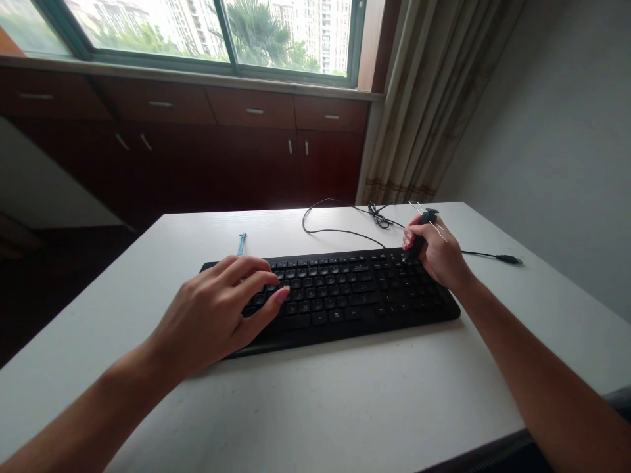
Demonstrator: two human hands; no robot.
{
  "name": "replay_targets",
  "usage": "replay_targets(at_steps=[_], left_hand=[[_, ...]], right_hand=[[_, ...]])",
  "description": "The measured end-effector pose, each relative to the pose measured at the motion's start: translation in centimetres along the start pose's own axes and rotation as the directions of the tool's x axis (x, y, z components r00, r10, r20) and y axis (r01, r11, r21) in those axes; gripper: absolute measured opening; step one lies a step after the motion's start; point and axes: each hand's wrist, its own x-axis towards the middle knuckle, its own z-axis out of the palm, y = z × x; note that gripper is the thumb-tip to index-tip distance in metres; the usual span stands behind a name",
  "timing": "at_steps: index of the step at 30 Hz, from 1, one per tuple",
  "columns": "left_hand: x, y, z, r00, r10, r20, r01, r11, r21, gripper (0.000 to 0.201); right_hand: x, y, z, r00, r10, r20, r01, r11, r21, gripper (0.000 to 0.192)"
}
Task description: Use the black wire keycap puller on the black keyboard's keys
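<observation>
Keyboard (340, 292) lies mid-frame on table (374, 401), all keycaps apparently in place. Left hand (217, 315) rests flat on its left end, fingers loosely spread. Right hand (438, 253) at right end, fingers closed around black puller (419, 240), tip at keys. Judgement: work barely begun.

A black keyboard (340, 295) with a black cable (345, 223) lies on a white table (345, 401), near a small light-blue object (241, 244), before dark reddish-brown cabinets (197, 151), a beige striped curtain (434, 98) and a grey wall (557, 131).
</observation>
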Motion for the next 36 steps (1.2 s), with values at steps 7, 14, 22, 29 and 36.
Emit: replay_targets(at_steps=[7, 14, 22, 29, 36], left_hand=[[0.2, 1.0, 0.6, 0.986, 0.094, 0.137, -0.087, 0.995, -0.059, 0.082], [-0.1, 0.8, 1.2, 0.98, 0.001, 0.2, 0.006, 0.999, -0.033, 0.095], [0.1, 0.0, 0.6, 0.979, 0.033, 0.2, -0.027, 0.999, -0.034, 0.088], [0.0, -3.7, -0.3, 0.978, -0.194, 0.076, 0.193, 0.981, 0.012, 0.044], [-1.9, -7.5, -2.0, 0.877, -0.468, -0.106, 0.46, 0.883, -0.091, 0.041]], right_hand=[[0.3, -0.5, 0.3, 0.999, -0.014, -0.037, 0.015, 1.0, 0.021, 0.016], [0.5, -2.0, -0.2, 0.998, 0.051, -0.045, -0.043, 0.987, 0.155, 0.014], [0.3, -1.9, 0.3, 0.984, 0.179, 0.013, -0.175, 0.939, 0.296, 0.011], [-0.2, -1.9, 0.9, 0.982, 0.189, 0.03, -0.19, 0.948, 0.257, 0.02], [-0.1, -0.8, 0.8, 0.997, 0.074, -0.031, -0.07, 0.993, 0.098, 0.02]])
